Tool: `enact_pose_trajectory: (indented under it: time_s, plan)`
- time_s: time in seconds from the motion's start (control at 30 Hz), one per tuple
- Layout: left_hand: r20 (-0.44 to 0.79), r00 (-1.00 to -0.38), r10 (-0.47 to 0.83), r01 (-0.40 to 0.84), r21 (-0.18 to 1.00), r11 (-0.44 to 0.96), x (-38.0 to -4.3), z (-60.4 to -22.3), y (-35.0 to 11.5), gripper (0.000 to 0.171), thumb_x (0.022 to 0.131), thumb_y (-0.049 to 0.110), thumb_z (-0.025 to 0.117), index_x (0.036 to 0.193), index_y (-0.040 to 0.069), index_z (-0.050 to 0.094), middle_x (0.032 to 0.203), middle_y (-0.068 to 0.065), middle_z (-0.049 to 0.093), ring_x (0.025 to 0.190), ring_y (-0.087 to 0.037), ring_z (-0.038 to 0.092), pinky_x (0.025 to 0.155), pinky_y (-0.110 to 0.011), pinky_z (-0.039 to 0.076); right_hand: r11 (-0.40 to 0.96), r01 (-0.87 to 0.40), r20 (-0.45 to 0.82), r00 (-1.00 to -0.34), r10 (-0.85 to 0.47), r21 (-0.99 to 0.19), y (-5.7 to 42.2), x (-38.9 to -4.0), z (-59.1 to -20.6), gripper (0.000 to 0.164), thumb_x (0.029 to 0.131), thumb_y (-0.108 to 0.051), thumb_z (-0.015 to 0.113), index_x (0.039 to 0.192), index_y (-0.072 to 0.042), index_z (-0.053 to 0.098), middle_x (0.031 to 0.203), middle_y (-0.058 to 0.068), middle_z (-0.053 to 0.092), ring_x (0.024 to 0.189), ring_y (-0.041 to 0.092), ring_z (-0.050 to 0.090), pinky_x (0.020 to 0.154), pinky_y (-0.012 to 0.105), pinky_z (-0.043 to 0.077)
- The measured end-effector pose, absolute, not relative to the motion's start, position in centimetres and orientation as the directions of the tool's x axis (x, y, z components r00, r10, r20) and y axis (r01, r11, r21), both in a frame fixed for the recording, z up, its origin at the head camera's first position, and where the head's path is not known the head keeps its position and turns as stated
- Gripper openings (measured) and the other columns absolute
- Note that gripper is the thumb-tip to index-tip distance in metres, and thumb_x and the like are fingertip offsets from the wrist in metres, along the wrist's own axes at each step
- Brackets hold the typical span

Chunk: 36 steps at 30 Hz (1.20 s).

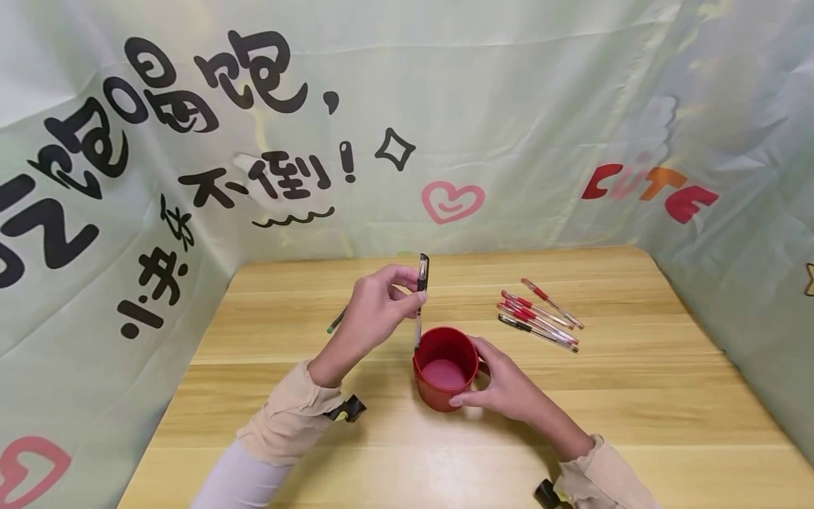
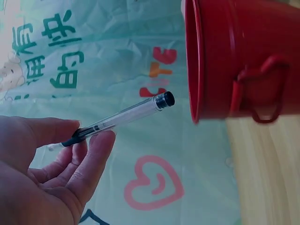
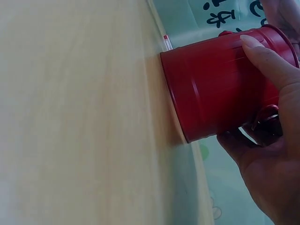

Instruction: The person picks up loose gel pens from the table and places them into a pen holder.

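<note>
My left hand [image 1: 380,305] pinches a clear pen with a black cap [image 1: 422,272] between thumb and fingers. Held upright, the pen has its lower end close to the left rim of a red bucket-like cup [image 1: 439,399]. In the left wrist view the pen's black end plug [image 2: 165,100] points toward the cup's opening, with a gap between them. Around the cup's right side curls my right hand [image 1: 509,382], its thumb [image 3: 262,54] on the wall near the rim. No pens show in the visible part of the cup's inside.
Right of the cup, several red-capped pens [image 1: 537,311] lie in a loose pile on the wooden table [image 1: 636,396], with a black-capped pen [image 1: 537,334] at the near side. A dark pen with a green end [image 1: 335,323] is partly hidden behind my left arm. Printed cloth [image 1: 528,106] surrounds the table.
</note>
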<state>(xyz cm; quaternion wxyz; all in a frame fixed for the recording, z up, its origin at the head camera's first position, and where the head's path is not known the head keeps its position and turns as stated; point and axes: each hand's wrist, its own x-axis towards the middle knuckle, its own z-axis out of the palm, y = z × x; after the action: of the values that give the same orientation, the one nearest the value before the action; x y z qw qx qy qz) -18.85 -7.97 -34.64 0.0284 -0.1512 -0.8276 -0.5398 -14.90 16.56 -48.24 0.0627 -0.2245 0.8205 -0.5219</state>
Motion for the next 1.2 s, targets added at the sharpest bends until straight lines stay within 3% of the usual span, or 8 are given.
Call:
enact_pose_trajectory:
  time_s: [0.27,0.47,0.77,1.2]
  plan:
    - [0.259,-0.929,0.265,0.353,0.833,0.426,-17.8,-35.0,-6.8,0.023,0.091,0.015,0.080,0.111,0.009,0.073,0.099,-0.004,0.076,0.080,-0.010,0.075,0.069,-0.024,0.064,0.339,-0.338,0.158,-0.874,-0.460,-0.878,16.4,-15.2,-48.2,0.094,0.074,-0.040,0.094,0.152,-0.018,0.046,0.146,0.007,0.059,0.131,0.030,0.061,0.108,0.046,0.057]
    - [0.276,-0.911,0.306,0.395,0.796,0.459,-17.2,-35.8,-6.0,0.017,0.088,0.014,0.081,0.102,0.008,0.076,0.093,-0.004,0.080,0.077,-0.011,0.076,0.066,-0.018,0.063,0.351,-0.349,0.162,-0.871,-0.465,-0.869,16.4,-15.3,-48.3,0.097,0.075,-0.042,0.093,0.155,-0.019,0.044,0.150,0.007,0.056,0.131,0.029,0.062,0.107,0.044,0.058]
    - [0.251,-0.877,0.409,0.448,0.735,0.509,-16.8,-38.0,-4.8,0.012,0.086,0.010,0.080,0.097,0.005,0.077,0.084,-0.005,0.080,0.075,-0.010,0.076,0.065,-0.011,0.059,0.341,-0.347,0.164,-0.870,-0.465,-0.874,16.5,-15.2,-48.3,0.096,0.077,-0.041,0.092,0.156,-0.019,0.042,0.150,0.007,0.056,0.131,0.028,0.062,0.107,0.040,0.057]
    - [0.192,-0.856,0.481,0.489,0.605,0.629,-17.0,-39.9,-3.2,0.009,0.088,0.011,0.080,0.095,0.006,0.077,0.086,-0.004,0.081,0.076,-0.008,0.077,0.062,-0.003,0.052,0.354,-0.363,0.175,-0.868,-0.465,-0.862,16.5,-15.3,-48.4,0.085,0.076,-0.042,0.093,0.146,-0.021,0.050,0.139,-0.001,0.062,0.127,0.018,0.064,0.107,0.037,0.058]
